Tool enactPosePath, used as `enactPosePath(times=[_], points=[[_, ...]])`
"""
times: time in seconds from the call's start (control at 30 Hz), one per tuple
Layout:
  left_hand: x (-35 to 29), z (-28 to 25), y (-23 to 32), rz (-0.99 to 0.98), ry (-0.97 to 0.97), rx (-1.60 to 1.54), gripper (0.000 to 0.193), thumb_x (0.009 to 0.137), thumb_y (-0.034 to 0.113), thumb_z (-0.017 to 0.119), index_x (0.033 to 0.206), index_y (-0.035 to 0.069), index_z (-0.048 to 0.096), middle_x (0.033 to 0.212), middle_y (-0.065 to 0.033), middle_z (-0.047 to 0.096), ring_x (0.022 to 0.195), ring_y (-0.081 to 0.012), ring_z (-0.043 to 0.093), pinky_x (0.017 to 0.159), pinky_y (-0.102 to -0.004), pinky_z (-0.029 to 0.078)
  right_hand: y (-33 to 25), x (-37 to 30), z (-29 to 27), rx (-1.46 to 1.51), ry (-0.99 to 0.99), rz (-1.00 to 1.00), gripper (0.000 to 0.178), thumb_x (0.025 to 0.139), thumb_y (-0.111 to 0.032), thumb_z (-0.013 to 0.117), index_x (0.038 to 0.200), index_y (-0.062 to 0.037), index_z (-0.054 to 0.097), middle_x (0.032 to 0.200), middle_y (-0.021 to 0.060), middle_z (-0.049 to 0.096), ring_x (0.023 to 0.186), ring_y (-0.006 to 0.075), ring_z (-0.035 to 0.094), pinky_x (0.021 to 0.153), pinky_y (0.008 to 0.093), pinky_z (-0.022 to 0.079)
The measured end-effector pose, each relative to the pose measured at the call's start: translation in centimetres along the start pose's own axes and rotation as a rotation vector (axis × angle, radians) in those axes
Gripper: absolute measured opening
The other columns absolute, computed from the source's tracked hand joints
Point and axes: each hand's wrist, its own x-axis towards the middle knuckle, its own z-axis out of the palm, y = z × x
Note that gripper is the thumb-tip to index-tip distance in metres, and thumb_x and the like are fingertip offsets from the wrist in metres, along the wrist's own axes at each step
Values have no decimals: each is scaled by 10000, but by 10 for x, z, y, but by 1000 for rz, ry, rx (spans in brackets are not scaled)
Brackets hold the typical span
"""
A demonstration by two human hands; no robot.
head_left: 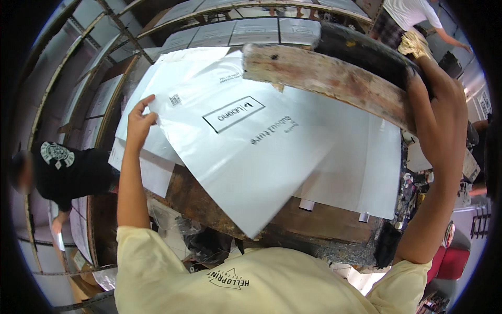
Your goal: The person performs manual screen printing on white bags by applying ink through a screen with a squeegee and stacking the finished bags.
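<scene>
My left hand [140, 124] is at the left edge of a glossy white plastic sheet [225, 172] with black print and a boxed logo. Its thumb and index finger are apart; whether they touch the sheet is hard to tell. The sheet's near corner is blurred and juts past the table's front edge. My right hand [438, 107] is wrapped round the right end of an ink-stained wooden screen-printing frame [324, 78], tilted up above the table. Beneath it lies a pale sheet [355, 172] on the worn wooden table [334, 222].
More white sheets [141, 170] are stacked at the left. Racks [68, 68] with white sheets stand left and behind. One person in black [57, 170] is at the left, another in white [410, 15] far right. A yellowish cloth [414, 44] shows behind my right hand.
</scene>
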Motion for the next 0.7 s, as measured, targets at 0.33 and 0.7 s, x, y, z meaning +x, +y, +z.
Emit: enactPosePath(times=[0.33,0.7], points=[[121,-101,-128,-151,233,811,699,858,25,673,1553,66,612,1427,-290,662,1230,-352,699,1064,-430,551,-19,-9,-8,-34,0,19,378,971,-340,620,1079,8,722,934,236,707,894,434,624,882,494,478],[-158,174,138,13,-521,-924,1330,778,25,984,1741,-48,71,1297,-157,706,1076,-181,714,948,-319,604,-36,-97,8,12,-195,-3,595,951,-315,752,1474,-68,610,1070,256,706,1025,449,675,920,529,499]])
